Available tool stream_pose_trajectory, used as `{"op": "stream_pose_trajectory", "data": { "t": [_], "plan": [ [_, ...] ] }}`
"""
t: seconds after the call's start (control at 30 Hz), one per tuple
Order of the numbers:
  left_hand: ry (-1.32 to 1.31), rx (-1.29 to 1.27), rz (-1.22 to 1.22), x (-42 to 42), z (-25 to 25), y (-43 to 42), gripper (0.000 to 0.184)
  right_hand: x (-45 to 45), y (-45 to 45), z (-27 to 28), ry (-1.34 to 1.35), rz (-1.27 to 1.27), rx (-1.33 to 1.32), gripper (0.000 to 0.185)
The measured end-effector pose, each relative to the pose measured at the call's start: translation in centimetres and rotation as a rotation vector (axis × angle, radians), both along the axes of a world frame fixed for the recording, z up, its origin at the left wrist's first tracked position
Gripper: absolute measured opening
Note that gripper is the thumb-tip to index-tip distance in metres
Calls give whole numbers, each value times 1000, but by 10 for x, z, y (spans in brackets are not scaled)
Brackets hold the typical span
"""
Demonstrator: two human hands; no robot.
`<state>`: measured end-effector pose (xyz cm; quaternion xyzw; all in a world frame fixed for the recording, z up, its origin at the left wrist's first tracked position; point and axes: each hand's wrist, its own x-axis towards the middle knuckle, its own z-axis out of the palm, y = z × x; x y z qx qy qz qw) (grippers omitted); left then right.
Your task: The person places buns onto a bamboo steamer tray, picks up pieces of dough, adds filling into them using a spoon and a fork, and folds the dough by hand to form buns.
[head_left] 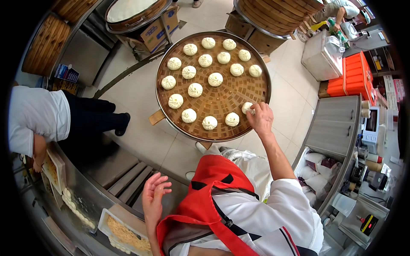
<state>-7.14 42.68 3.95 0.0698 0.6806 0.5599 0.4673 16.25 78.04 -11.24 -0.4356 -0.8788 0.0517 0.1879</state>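
Round tray filled upper centre of frame: brown slatted base, metal rim, a wooden handle jutting out at lower left. Pleated white buns stood spaced apart over most of it; the widest bare patch lay right of centre. Right hand was at the tray's lower right, thumb and fingers closed about one bun just inside the rim; could not tell whether its underside bore fully on the base. Left hand hung at lower centre-left, fingers loosely curled and parted, nothing in it. Wearer's red apron took up bottom centre. Pale tiled floor showed around the tray. Wooden steamers were stacked at top right of centre; a cardboard box sat at top left of centre. Along the left edge, a person in a white top leaned over a metal counter; at lower left a pan held crumbly tan filling, a strip of dough near it. Right side: orange crate, grey cupboard, microwave, and pale bags below. Second person bent over at far upper right.
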Motion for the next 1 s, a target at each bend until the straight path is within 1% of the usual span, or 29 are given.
{"op": "stream_pose_trajectory", "data": {
  "t": [0.17, 0.57, 0.67, 1.0],
  "plan": [
    [22, -5, -16, 2, -1, -2, 37, 1, 0, 1, 12, -41, 14, 20],
    [16, 0, -39, 5, -1, -2, 37, -5, -2, -1, -71, -90, -2, 19],
    [22, -9, -34, 6, -3, -3, 37, -11, -4, 4, -66, -105, -3, 18],
    [-1, -15, -33, 5, -3, 0, 36, -10, -1, -9, -51, -99, -15, 11]
  ]
}}
